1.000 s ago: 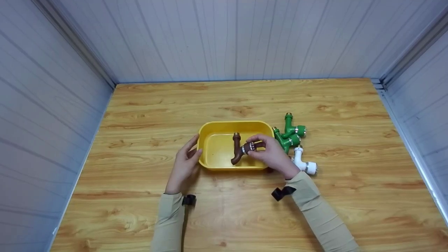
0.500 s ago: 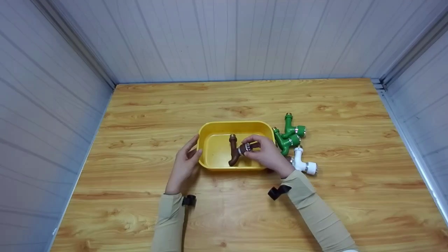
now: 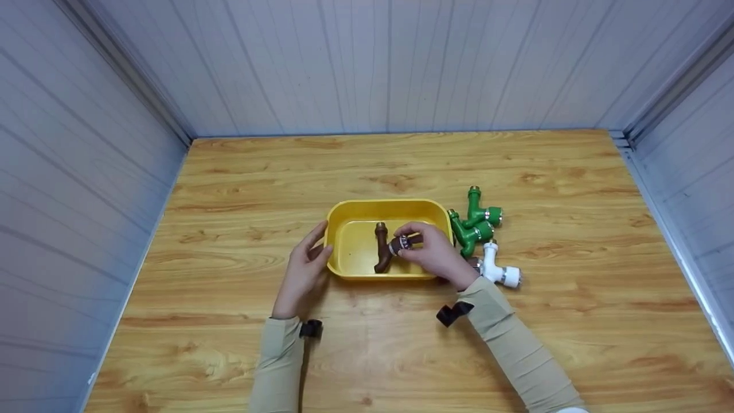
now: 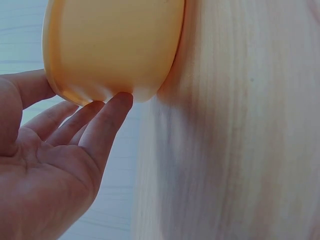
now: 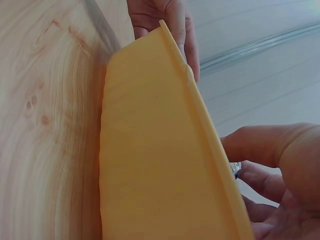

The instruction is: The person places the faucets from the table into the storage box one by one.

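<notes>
Brown tap [image 3: 382, 246] has slid left, knob [image 3: 398, 245] partly hidden, pinched by right hand [image 3: 437, 252], while spread left hand [image 3: 303, 268] touches yellow tub [image 3: 352, 244].

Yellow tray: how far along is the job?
Looks done: yellow tray in place, left hand touching its end. In hand: brown tap pinched by the right hand within the tray's outline. Remaining, probably: two green taps, a white tap and a partly hidden brown fitting, outside it.

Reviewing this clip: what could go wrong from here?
The right hand pinches the brown tap near its chrome ring, off to one side, so it might twist or slip and knock the yellow tub. The white tap lies close to that hand; drawing back might bump it.
</notes>
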Motion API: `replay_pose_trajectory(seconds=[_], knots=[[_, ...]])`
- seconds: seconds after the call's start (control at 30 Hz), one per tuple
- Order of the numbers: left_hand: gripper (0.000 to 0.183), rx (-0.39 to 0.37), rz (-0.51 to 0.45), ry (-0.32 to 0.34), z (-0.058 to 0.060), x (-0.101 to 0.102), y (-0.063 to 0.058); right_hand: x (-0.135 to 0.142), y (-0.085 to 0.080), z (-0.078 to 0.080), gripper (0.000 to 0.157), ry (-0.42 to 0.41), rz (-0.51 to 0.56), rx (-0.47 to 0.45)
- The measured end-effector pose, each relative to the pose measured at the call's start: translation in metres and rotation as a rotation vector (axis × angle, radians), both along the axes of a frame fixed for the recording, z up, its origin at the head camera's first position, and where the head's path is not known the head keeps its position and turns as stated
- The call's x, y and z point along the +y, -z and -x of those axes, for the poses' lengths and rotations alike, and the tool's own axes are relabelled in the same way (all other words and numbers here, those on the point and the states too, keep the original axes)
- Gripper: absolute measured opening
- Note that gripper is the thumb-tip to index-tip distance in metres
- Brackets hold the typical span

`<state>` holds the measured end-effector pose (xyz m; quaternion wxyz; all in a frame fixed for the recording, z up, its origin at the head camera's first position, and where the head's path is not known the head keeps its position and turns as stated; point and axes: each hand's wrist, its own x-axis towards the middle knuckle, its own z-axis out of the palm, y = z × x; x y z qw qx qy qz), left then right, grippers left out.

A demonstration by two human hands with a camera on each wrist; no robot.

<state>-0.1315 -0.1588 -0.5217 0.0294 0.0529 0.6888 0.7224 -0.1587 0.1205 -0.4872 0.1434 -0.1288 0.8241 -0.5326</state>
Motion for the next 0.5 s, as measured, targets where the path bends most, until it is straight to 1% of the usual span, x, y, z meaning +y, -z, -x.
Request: replay_pose_trajectory(seconds=[0.2,0.37,0.5], knots=[[0.053,0.005,0.031,-0.016,-0.0003,-0.0002,-0.0005,-0.0014,-0.0011,0.0016,0.029,-0.018,-0.023,-0.023],[0.052,0.002,0.027,-0.023,-0.0012,0.0004,-0.0013,-0.0014,-0.0002,0.0042,0.034,-0.019,-0.034,-0.058],[0.053,0.002,0.023,-0.018,-0.0014,0.0013,-0.0024,-0.0018,-0.0001,0.0061,0.034,-0.026,-0.042,-0.088]])
